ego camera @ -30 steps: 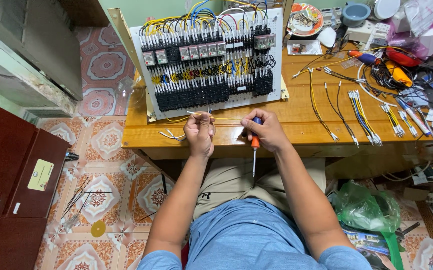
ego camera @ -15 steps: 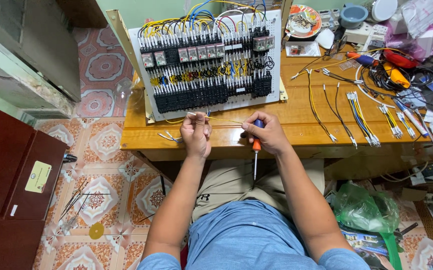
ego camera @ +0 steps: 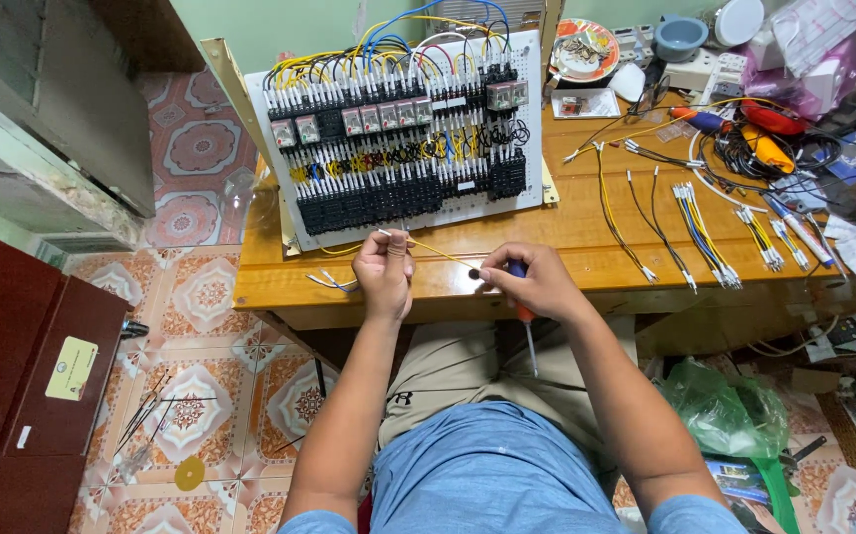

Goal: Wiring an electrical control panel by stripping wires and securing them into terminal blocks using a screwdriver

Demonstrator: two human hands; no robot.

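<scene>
The left hand [ego camera: 385,265] is closed in a pinch on one end of a thin yellow wire [ego camera: 440,250]. The wire runs toward four o'clock to the right hand [ego camera: 532,282], which pinches its other end while a screwdriver [ego camera: 525,318] is gripped, shaft pointing to six o'clock. At twelve o'clock stands the wired relay panel [ego camera: 403,133] on the wooden table [ego camera: 586,232].

Light was bright, even and soft; shadows stayed faint; focus was sharp mid-frame; wide-lens bending curved the edges; no glare showed.

Patterned tile floor [ego camera: 201,297], green wall [ego camera: 280,25], wooden table [ego camera: 586,222]
</scene>
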